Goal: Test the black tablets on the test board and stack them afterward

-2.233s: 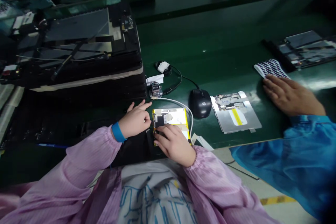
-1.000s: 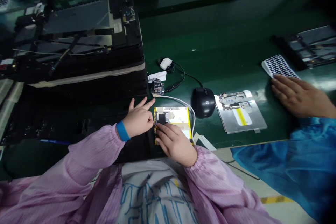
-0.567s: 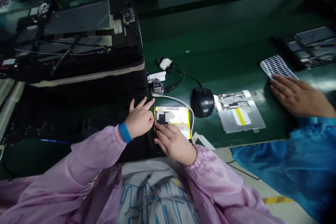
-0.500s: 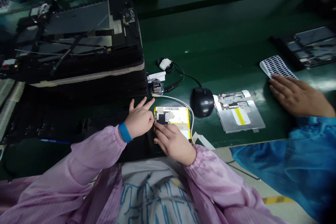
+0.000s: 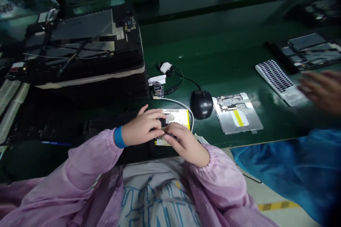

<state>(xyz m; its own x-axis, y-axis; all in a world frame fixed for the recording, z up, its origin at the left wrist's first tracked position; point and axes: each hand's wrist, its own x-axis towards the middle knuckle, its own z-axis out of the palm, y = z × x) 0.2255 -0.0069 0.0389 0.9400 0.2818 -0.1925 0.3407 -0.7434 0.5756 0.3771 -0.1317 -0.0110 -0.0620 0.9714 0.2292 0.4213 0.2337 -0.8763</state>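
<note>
Close work is being done over a flat rectangular pack with yellow edges and foil and tan tape patches (image 5: 176, 116), which is lying on the dark green surface (image 5: 226, 49) just beside a curving white cable (image 5: 176, 101). The fingers of the left hand (image 5: 141, 127) are being curved over the pack's near part, their hold unclear, while those of the right hand (image 5: 186, 143) are being pinched nearly shut on a small dark piece (image 5: 169, 135). Steady, careful finger control is judged to be called for at this step. The piece's shape and the pack's lower edge are being hidden by the hands, and a co-worker's hand (image 5: 322, 90) is being blurred by motion near a white sheet of black squares (image 5: 274, 76).
</note>
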